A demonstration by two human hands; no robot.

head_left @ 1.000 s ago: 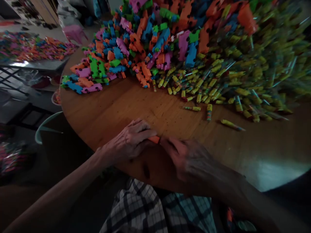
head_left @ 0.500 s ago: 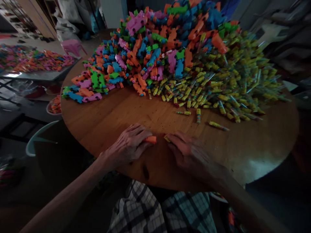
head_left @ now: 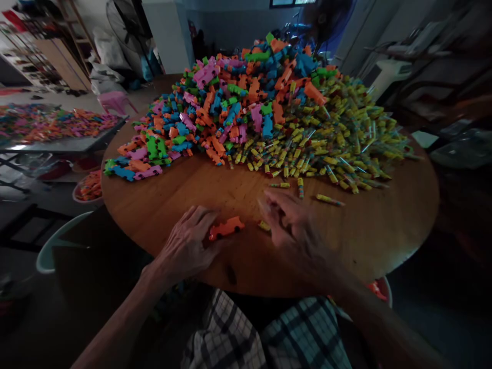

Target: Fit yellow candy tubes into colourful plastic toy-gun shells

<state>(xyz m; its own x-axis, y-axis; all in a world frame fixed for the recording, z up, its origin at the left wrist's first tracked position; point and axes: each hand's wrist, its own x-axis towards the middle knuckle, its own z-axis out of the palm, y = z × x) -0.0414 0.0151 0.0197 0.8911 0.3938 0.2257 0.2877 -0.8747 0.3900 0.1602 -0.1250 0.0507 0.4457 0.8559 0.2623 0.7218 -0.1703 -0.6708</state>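
An orange toy car (head_left: 226, 228) lies on the round wooden table (head_left: 184, 192) just right of my left hand (head_left: 191, 241), whose fingers are apart with nothing held. My right hand (head_left: 294, 228) is blurred, thumb and fingers spread, nothing visible in it. Beside its thumb lies a small yellow wrapped piece (head_left: 263, 225), partly covered by the hand. A few loose yellow pieces lie beyond, one upright in view (head_left: 300, 188) and one slanting (head_left: 329, 200).
A heap of colourful toy cars (head_left: 215, 102) covers the table's far left and middle, beside a pile of yellow wrapped pieces (head_left: 338, 133) on the right. A second table (head_left: 57, 146) with more toys stands at left, near a pink stool (head_left: 115, 102).
My left hand has let go of the orange car and moved slightly left. My right hand has come off the small yellow piece and opened. The camera view has tilted up.
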